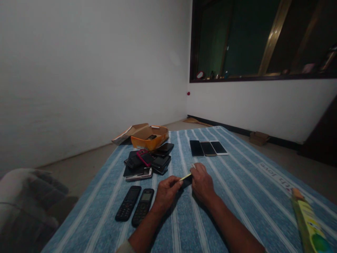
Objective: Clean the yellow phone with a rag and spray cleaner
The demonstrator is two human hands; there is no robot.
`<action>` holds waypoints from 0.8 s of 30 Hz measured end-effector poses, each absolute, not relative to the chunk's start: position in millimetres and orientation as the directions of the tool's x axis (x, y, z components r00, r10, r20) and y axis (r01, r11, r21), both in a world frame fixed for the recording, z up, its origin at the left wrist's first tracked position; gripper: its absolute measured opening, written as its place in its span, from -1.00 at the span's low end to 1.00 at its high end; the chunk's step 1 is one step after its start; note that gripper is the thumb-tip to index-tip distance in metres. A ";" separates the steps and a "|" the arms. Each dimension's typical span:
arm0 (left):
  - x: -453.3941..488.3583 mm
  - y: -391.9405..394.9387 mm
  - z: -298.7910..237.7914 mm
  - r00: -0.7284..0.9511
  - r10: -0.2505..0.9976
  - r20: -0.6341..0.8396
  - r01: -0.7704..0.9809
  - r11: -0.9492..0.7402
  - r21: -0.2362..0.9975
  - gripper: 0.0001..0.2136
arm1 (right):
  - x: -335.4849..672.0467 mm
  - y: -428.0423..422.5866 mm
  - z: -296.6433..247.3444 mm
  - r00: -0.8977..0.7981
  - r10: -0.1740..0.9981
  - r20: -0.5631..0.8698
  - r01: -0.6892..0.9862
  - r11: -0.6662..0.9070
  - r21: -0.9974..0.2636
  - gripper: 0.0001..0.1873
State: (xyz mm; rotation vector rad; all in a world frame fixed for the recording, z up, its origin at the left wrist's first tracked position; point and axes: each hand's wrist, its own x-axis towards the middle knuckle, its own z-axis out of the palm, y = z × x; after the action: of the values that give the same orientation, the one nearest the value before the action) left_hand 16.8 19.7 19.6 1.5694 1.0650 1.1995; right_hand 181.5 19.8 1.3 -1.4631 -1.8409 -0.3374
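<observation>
Between both hands, low over the blue striped cloth, is a small dark phone with a pale yellow-green edge. My left hand pinches its left end between thumb and fingers. At the other end, my right hand is closed around it, and a bit of something whitish shows at those fingertips. Most of the phone's face is hidden. Left of my left hand lie two black keypad phones, one beside the other. Beyond my right hand, three touchscreen phones lie in a row.
A jumbled pile of phones sits at the far left of the cloth. Behind it stands an open orange box with a phone inside. A yellow-green packet lies at the right edge. A white wall rises behind.
</observation>
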 end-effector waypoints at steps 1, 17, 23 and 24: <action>16.7 20.0 19.2 0.168 0.956 0.241 0.116 -0.262 0.958 -0.86 | 174.8 17.0 1.5 -0.092 0.716 0.692 0.909 0.344 -0.235 -0.74; 15.3 20.0 18.7 0.180 0.958 0.222 0.123 -0.246 0.961 -0.82 | 205.9 31.5 -0.2 0.077 0.748 0.659 0.867 0.276 -0.415 -0.68; 15.5 20.4 19.6 0.185 0.960 0.209 0.099 -0.230 0.968 -0.83 | 219.3 41.8 0.1 0.306 0.815 0.492 0.487 0.310 -0.817 -0.69; 15.6 20.4 20.1 0.185 0.961 0.207 0.097 -0.227 0.969 -0.83 | 219.7 43.6 -0.7 0.325 0.822 0.468 0.452 0.300 -0.840 -0.71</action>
State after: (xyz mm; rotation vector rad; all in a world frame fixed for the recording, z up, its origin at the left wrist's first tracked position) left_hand 15.6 20.4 20.1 1.5350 1.0493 1.1758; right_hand 219.7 43.6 -0.7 -1.3313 -1.3048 0.3716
